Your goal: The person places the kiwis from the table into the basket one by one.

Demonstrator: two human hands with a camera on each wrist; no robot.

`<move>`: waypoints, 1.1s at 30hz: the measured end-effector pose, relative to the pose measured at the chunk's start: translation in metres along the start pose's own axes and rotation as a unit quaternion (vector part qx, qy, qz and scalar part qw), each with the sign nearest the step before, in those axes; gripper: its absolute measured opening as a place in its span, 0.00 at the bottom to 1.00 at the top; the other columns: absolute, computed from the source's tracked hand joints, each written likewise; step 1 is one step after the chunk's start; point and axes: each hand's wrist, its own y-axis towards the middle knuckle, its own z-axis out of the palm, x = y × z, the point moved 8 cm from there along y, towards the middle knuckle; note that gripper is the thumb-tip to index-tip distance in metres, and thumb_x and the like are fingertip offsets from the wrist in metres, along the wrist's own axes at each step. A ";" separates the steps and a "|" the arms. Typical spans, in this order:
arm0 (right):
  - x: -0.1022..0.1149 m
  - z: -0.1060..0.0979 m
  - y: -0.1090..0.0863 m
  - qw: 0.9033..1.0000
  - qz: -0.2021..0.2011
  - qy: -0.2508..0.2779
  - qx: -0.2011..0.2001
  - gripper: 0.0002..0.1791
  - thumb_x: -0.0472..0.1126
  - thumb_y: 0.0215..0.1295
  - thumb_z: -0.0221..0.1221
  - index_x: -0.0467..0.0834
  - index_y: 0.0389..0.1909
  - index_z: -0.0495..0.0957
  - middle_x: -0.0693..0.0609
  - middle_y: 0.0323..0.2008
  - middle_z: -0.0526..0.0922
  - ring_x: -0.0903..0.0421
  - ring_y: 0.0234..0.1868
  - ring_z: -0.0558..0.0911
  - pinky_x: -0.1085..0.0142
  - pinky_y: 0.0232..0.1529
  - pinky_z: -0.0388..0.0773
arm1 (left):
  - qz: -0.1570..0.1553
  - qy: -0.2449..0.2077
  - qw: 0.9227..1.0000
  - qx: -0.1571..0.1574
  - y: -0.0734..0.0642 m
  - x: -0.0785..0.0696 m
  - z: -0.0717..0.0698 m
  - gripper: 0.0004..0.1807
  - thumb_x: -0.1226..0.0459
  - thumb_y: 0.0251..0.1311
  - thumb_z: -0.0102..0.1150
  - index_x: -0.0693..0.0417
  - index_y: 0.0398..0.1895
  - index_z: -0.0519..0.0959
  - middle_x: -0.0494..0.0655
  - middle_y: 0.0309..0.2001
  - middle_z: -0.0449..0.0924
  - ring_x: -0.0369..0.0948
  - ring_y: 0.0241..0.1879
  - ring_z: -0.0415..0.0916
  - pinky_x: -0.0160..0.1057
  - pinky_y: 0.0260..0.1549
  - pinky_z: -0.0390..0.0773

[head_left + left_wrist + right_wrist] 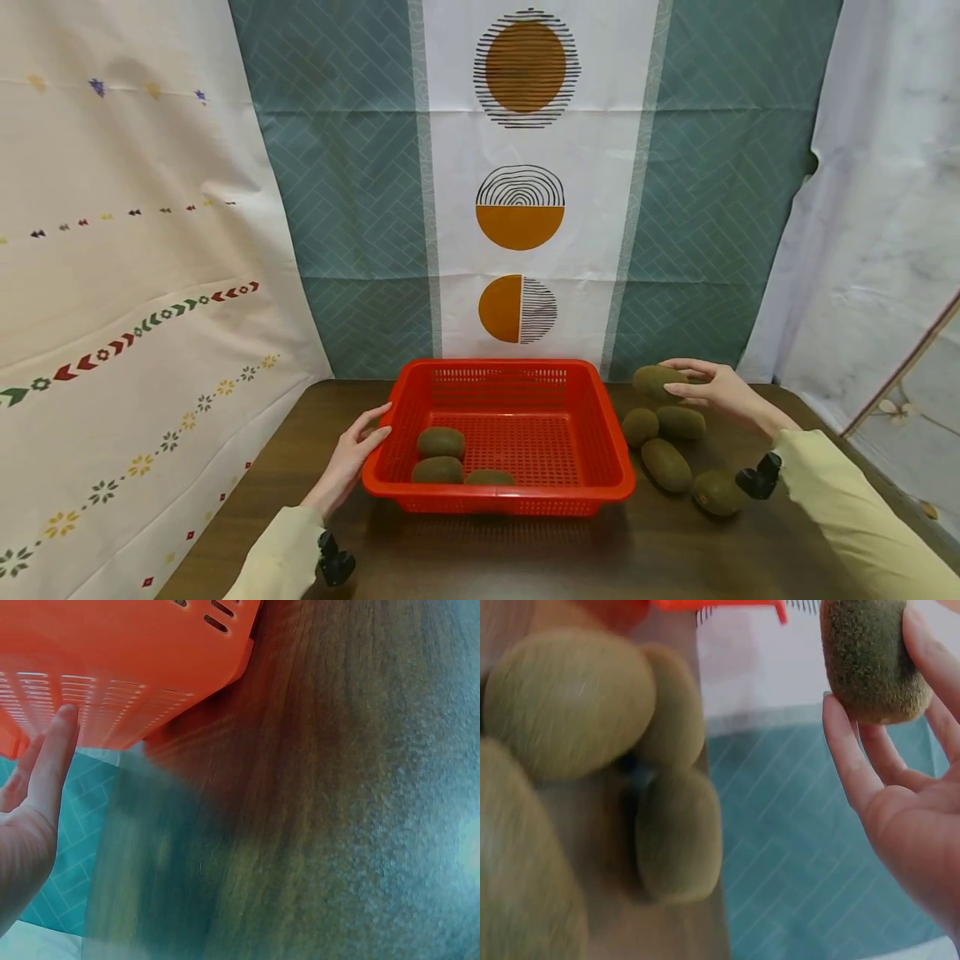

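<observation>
A red plastic basket with slotted walls stands mid-table, three brown kiwis in its left front part, one of them a kiwi near the left wall. At the basket's left side, my left hand touches the outer wall with its fingers extended; the left wrist view shows a fingertip against the slots. My right hand holds a kiwi between thumb and fingers, raised above the table to the right of the basket. Below it several more kiwis lie, among them a kiwi and a rounder kiwi.
The dark wooden table carries basket and fruit. Behind it hangs a green and white patterned cloth; a cream cloth hangs at the left and a pale marbled sheet at the right.
</observation>
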 end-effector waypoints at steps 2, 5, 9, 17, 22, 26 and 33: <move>0.006 0.006 0.004 1.000 -0.006 -0.002 -0.005 0.26 0.37 0.60 0.59 0.36 0.59 0.66 0.36 0.56 0.63 0.55 0.48 0.74 0.55 0.46 0.72 | -0.001 -0.003 1.000 0.002 0.000 0.001 0.000 0.25 0.62 0.62 0.53 0.49 0.63 0.64 0.64 0.50 0.71 0.55 0.43 0.74 0.49 0.38 0.75; 0.017 0.019 0.013 1.000 -0.017 -0.008 -0.007 0.26 0.39 0.59 0.60 0.37 0.59 0.67 0.37 0.57 0.64 0.52 0.48 0.75 0.57 0.45 0.74 | 0.002 -0.007 1.000 0.003 -0.001 0.001 0.000 0.25 0.62 0.62 0.52 0.49 0.63 0.64 0.64 0.50 0.71 0.56 0.43 0.74 0.49 0.38 0.75; 0.033 0.039 0.025 1.000 -0.028 -0.013 -0.008 0.27 0.42 0.58 0.60 0.39 0.58 0.68 0.38 0.56 0.66 0.46 0.48 0.75 0.57 0.43 0.74 | 0.007 -0.006 1.000 0.003 -0.001 0.000 -0.001 0.25 0.62 0.62 0.52 0.50 0.63 0.64 0.64 0.50 0.71 0.56 0.43 0.75 0.49 0.37 0.76; 0.056 0.078 0.048 0.997 -0.055 -0.014 -0.051 0.28 0.44 0.55 0.63 0.42 0.57 0.70 0.42 0.55 0.68 0.45 0.51 0.69 0.58 0.42 0.75 | 0.000 -0.001 1.000 0.000 -0.001 0.000 -0.001 0.25 0.62 0.62 0.52 0.50 0.63 0.64 0.65 0.50 0.71 0.55 0.43 0.75 0.49 0.37 0.76; 0.074 0.105 0.059 0.996 -0.058 0.017 -0.069 0.28 0.42 0.56 0.63 0.39 0.58 0.70 0.38 0.52 0.70 0.46 0.44 0.76 0.54 0.43 0.74 | -0.002 0.002 1.000 0.003 -0.001 0.001 -0.001 0.25 0.62 0.62 0.52 0.50 0.63 0.63 0.64 0.51 0.71 0.55 0.43 0.75 0.49 0.37 0.76; 0.072 0.125 0.077 0.996 -0.059 0.026 -0.067 0.27 0.44 0.55 0.63 0.43 0.57 0.71 0.42 0.52 0.71 0.48 0.46 0.75 0.52 0.45 0.72 | 0.000 -0.005 1.000 0.006 -0.001 0.000 0.000 0.25 0.63 0.62 0.52 0.51 0.64 0.63 0.65 0.50 0.71 0.56 0.43 0.74 0.49 0.37 0.76; 0.077 0.159 0.099 0.995 -0.065 0.031 -0.071 0.27 0.43 0.54 0.64 0.43 0.57 0.72 0.45 0.49 0.73 0.47 0.47 0.73 0.55 0.44 0.72 | -0.002 0.009 1.000 0.002 0.000 -0.002 0.000 0.26 0.62 0.63 0.52 0.51 0.64 0.62 0.65 0.49 0.71 0.55 0.42 0.75 0.49 0.36 0.76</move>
